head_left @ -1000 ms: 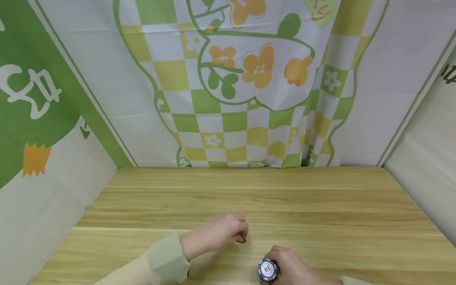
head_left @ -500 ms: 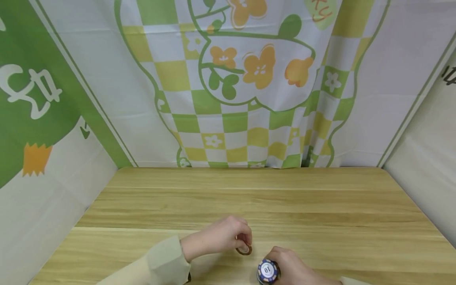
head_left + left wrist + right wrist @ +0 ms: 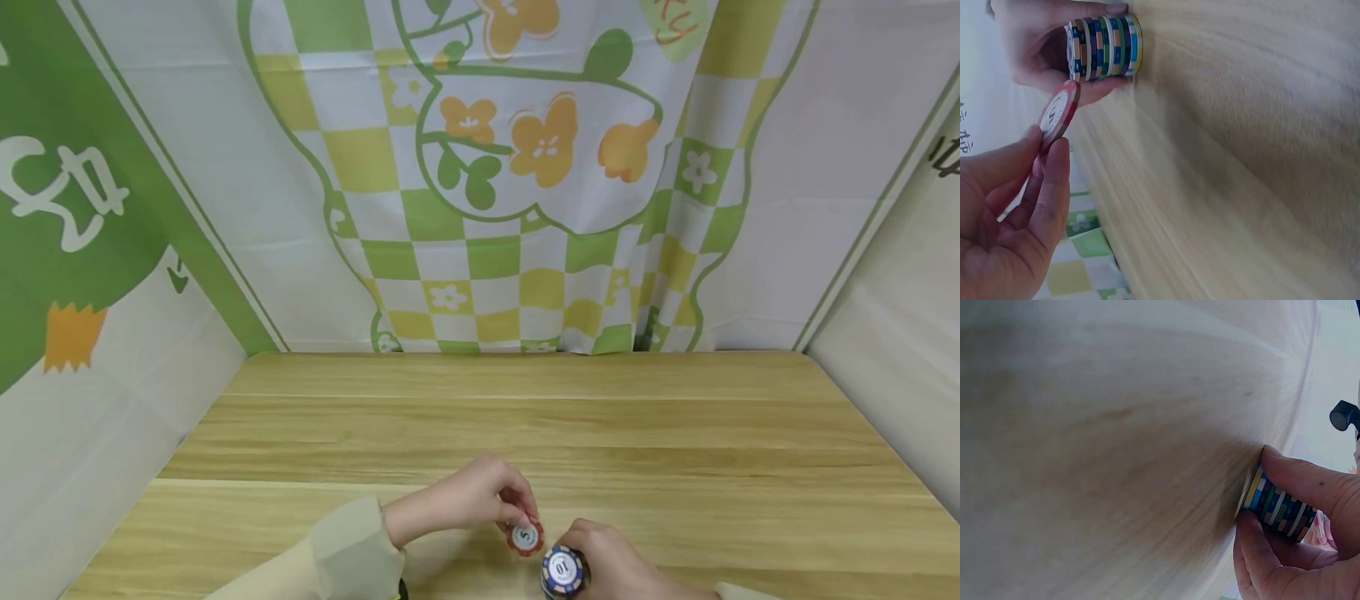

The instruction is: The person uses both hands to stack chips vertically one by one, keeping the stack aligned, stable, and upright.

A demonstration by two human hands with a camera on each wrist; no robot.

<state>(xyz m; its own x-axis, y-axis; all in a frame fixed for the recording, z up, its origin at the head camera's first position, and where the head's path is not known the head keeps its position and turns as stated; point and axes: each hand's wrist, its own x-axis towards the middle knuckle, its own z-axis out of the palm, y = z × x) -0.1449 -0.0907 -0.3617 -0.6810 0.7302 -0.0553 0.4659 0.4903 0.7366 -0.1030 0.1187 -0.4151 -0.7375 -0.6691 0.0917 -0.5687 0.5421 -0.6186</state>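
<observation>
A red poker chip (image 3: pixel 525 537) marked 5 is pinched between the thumb and fingers of my left hand (image 3: pixel 491 498). In the left wrist view the red chip's far edge overlaps the top of a stack of poker chips (image 3: pixel 1107 49). Several chips in blue, green, white and other colours make up this stack, topped by a blue chip (image 3: pixel 562 568) marked 10. Thumb and fingers of my right hand (image 3: pixel 618 562) grip the stack's sides, seen also in the right wrist view, where the hand (image 3: pixel 1310 531) holds it upright on the table.
The wooden table (image 3: pixel 525 417) reaches back to a green and yellow checked curtain (image 3: pixel 525 250). White and green cloth walls (image 3: pixel 187 275) stand along its sides. A dark rounded object (image 3: pixel 1342 416) shows at the right wrist view's edge.
My left hand has moved right and nearer to me, turning the red chip so its face shows beside the stack. The right hand and the stack have stayed in place.
</observation>
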